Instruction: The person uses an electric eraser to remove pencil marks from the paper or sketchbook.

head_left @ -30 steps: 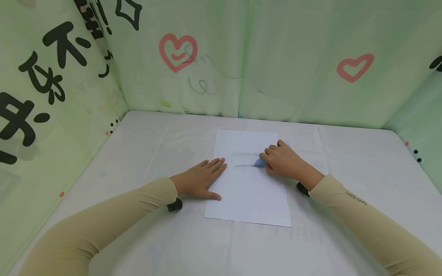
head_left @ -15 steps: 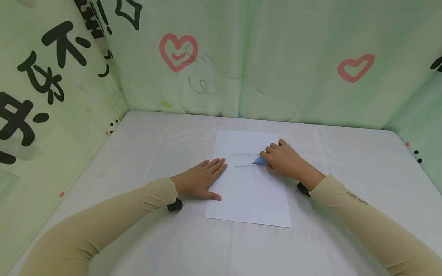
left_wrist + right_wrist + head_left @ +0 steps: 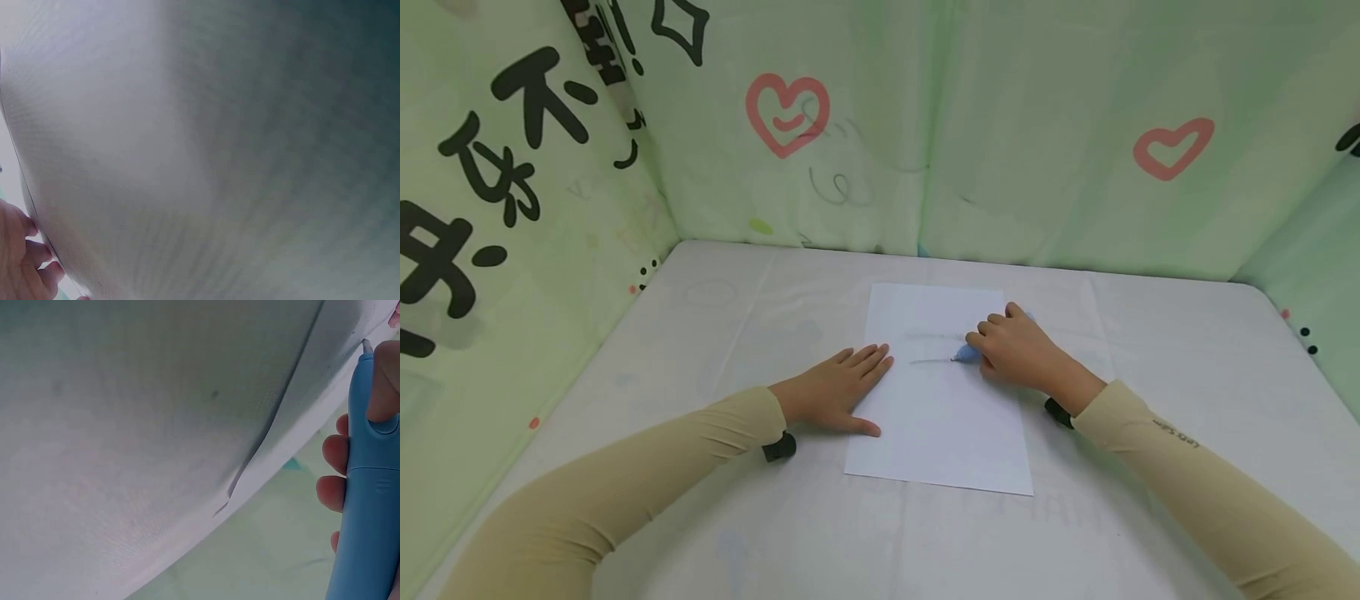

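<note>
A white sheet of paper (image 3: 940, 442) lies on the white-covered table. Spread flat across its left edge, my left hand (image 3: 835, 390) presses with straight fingers. My right hand (image 3: 1018, 346) grips a light-blue, pen-shaped electric eraser (image 3: 967, 354) over the sheet's right side. In the right wrist view, the thumb lies on the eraser's button (image 3: 386, 425) and the other fingers wrap behind its body. Its narrow tip (image 3: 367, 346) is right at the paper, at the right end of a thin grey line (image 3: 928, 362). Higher up runs a fainter, broken line (image 3: 928, 336).
Green fabric walls (image 3: 1022, 150) with hearts and black characters enclose the table (image 3: 760, 533) at the back and sides. A black wrist camera (image 3: 780, 447) sits under the left cuff, another black camera (image 3: 1058, 412) under the right. Fingers (image 3: 19, 250) show at the left wrist view's edge.
The eraser's tip rose slightly, then came down again a little further right by the lower line's end. My right hand shifted only slightly; the left hand and the paper have stayed put.
</note>
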`<state>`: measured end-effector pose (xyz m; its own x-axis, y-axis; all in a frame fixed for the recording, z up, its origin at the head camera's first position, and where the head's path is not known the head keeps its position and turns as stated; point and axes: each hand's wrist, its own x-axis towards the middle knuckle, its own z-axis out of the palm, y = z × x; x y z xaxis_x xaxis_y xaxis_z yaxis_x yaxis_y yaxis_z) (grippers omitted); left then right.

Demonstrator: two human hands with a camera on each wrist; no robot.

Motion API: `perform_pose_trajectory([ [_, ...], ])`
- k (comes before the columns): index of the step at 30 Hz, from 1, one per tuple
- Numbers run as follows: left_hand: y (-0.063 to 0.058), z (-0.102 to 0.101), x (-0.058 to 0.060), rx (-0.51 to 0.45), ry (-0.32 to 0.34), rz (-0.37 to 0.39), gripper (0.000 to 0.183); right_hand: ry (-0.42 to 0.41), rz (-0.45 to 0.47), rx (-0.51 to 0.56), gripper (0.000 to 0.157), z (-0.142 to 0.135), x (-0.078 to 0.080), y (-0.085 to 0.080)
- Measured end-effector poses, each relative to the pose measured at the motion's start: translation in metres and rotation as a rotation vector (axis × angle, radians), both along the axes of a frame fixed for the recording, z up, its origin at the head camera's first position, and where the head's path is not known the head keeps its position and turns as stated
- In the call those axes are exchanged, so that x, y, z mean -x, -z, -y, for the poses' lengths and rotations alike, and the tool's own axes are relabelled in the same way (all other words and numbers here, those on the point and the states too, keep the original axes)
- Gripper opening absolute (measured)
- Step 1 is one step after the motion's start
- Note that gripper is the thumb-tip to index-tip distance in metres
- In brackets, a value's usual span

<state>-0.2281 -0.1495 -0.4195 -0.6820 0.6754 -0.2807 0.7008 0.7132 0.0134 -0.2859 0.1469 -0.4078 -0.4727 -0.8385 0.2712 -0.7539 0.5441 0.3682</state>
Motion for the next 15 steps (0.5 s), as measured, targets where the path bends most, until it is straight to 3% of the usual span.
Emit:
perform_pose_trajectory([
  [15,0.002,-0.0004,0.0013,0.017,-0.005,-0.003,0.1,-0.039,-0.023,0.038,0.011,-0.0009,0.0014,0.0004],
])
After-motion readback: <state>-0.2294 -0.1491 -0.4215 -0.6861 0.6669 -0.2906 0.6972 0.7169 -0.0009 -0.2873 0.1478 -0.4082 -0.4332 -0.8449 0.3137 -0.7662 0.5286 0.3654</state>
